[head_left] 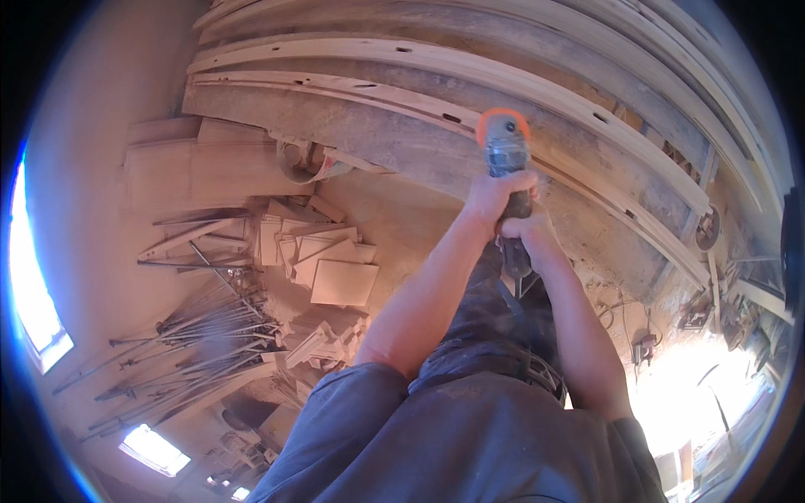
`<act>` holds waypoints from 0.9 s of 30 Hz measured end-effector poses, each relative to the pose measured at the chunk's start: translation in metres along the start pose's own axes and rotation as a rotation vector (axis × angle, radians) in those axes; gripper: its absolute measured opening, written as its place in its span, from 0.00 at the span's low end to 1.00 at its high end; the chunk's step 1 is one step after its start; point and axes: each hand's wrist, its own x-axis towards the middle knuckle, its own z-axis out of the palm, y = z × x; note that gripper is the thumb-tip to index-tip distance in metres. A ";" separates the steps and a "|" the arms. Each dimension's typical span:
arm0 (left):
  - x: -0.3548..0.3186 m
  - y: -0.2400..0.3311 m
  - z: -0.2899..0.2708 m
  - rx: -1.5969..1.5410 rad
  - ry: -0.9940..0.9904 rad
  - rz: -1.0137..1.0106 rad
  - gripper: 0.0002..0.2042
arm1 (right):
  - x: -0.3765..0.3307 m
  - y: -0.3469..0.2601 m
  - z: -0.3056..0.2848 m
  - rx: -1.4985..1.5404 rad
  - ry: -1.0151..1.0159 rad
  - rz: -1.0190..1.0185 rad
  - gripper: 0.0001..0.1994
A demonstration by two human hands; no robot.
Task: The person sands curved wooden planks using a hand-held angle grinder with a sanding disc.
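An angle grinder [506,156] with an orange disc [483,126] at its head points away from me over the workbench. My left hand [493,198] is closed around the front of its body, just behind the grey head. Further back, my right hand [532,228] grips the dark handle. The disc lies at the near slotted wooden beam [394,97]; whether it touches the wood I cannot tell. Dark slots are cut along this beam, which runs across the bench [369,127] to both sides of the grinder.
A second slotted beam [470,60] and several more lie farther back. Left of me are stacked board pieces [344,281] and a heap of long metal bars [210,327] on the floor. Cables and small tools [644,347] lie at the right, near bright light.
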 end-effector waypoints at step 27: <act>0.003 -0.302 0.344 0.641 -0.308 -0.089 0.19 | -0.236 0.101 -0.360 0.272 0.450 -0.096 0.14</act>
